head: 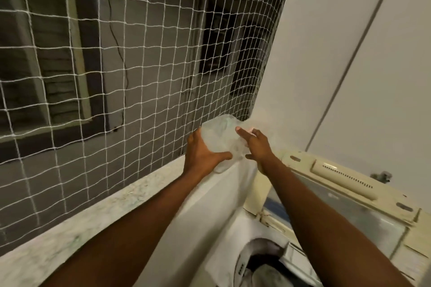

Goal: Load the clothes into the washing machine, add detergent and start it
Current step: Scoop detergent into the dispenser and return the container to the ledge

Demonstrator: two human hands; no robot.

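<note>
My left grip (pixel 205 151) clasps the crumpled clear plastic bag (pixel 221 133), right grip (pixel 256 144) pinches it; a hard tug could spill its contents

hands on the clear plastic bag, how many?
2. The left hand grips the clear plastic bag from its left side, thumb across the front. The right hand holds its right side. None hidden.

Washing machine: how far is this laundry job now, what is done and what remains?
Done: clothes lie in the drum, and the lid is up. In hand: the left hand and right hand hold a clear plastic bag by the ledge; whether it contains detergent I cannot tell. Left: adding detergent, closing the lid, starting the wash.
</note>
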